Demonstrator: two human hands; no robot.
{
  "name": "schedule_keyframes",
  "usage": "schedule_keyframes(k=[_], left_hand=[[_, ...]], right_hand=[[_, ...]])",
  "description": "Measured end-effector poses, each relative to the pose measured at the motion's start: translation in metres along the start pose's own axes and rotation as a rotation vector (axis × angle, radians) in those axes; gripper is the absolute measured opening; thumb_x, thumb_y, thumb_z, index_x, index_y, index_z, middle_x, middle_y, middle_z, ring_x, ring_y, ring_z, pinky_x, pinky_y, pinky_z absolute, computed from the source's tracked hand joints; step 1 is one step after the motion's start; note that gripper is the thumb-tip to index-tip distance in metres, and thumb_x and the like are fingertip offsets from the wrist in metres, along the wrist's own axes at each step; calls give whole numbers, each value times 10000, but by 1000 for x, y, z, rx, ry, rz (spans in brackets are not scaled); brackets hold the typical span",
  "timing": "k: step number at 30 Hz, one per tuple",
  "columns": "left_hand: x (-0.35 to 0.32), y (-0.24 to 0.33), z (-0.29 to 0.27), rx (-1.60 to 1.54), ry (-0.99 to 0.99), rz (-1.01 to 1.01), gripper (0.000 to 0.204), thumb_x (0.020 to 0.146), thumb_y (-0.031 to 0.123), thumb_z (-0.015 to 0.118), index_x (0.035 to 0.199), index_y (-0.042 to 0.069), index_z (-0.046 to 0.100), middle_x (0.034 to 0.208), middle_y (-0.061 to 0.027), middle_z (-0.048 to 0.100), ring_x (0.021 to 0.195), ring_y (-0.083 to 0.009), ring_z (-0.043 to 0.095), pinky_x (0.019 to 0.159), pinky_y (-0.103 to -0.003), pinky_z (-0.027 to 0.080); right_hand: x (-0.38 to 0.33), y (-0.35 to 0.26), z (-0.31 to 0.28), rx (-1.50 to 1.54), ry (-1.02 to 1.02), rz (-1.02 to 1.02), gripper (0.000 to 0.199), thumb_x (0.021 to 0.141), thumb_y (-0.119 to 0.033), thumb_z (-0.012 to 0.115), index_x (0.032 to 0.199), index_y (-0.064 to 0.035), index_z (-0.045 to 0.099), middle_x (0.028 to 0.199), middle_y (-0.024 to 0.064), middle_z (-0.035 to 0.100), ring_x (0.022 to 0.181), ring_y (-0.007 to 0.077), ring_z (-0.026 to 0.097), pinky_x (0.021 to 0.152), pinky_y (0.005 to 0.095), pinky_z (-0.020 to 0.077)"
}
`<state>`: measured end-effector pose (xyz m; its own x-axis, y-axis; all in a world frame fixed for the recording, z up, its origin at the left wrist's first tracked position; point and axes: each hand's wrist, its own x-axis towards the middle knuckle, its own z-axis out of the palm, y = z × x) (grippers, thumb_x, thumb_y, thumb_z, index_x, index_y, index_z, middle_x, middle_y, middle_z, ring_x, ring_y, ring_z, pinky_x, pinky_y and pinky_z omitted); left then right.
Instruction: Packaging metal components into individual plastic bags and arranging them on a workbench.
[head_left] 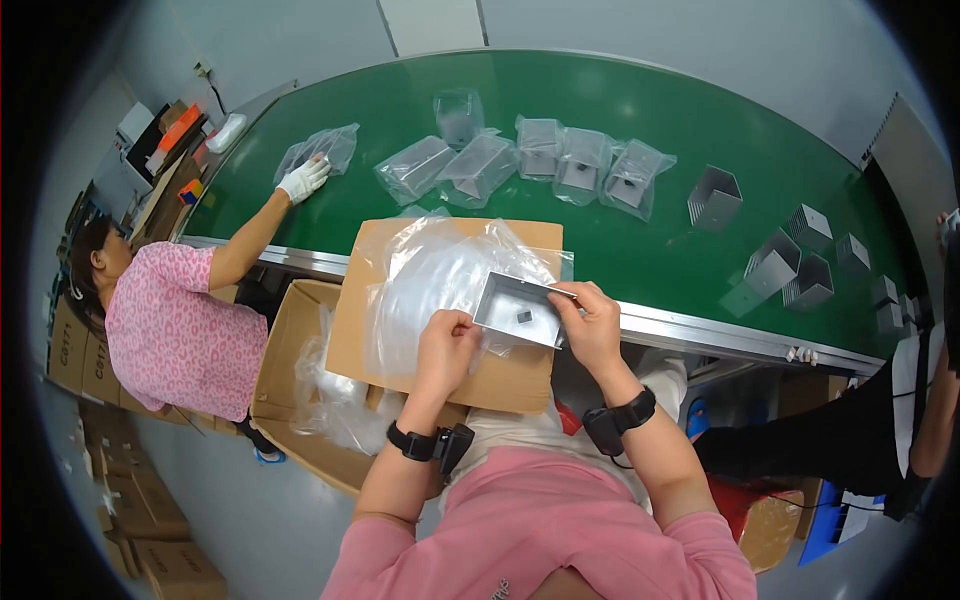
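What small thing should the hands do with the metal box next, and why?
Perhaps the left hand should take one of the clear bags nearby, the right hand holding the grey metal box: it is bare, while bagged boxes sit on the green table.

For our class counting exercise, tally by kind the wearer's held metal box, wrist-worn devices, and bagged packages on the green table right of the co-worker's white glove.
Open grey rectangular metal box: 1
Black strapped wrist devices: 2
Clear plastic-bagged packages: 6
Total: 9
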<state>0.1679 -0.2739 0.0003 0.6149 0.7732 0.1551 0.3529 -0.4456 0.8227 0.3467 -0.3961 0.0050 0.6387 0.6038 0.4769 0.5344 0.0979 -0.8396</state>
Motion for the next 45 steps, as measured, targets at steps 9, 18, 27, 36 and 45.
schedule_keyframes(k=[9,18,27,36,45], left_hand=[[2,-4,-1,-226,11,-142,34,887,16,575,917,4,585,792,-25,572,676,-92,547,617,-241,452],[-2,13,-3,-344,110,-29,53,913,66,576,898,16,577,773,5,551,708,-76,507,650,-229,430],[-16,46,-7,33,127,228,53,865,45,615,886,2,591,867,-100,582,666,-188,552,608,-286,456],[-20,59,-1,5,24,284,62,848,30,631,890,3,594,902,-105,591,728,-204,567,655,-293,468],[-42,39,32,-118,129,243,701,824,161,689,1386,-21,311,1419,-218,323,1296,-341,347,1027,-398,345]], right_hand=[[-8,11,3,-49,-96,-133,106,793,-37,680,897,-20,686,820,106,684,764,254,624,687,331,500],[-7,10,-1,-46,-173,-219,127,790,-51,697,911,-18,682,827,107,680,715,233,606,626,313,482],[-13,7,-3,-88,-92,-282,135,798,-81,684,917,-21,659,798,105,650,716,276,604,658,348,495],[-13,14,3,32,-433,-246,407,898,-91,556,1293,-9,503,1106,150,554,1029,271,546,899,334,430],[-15,-15,-1,166,-222,82,309,917,-125,539,1184,27,519,1146,233,584,1055,371,579,884,399,466]])
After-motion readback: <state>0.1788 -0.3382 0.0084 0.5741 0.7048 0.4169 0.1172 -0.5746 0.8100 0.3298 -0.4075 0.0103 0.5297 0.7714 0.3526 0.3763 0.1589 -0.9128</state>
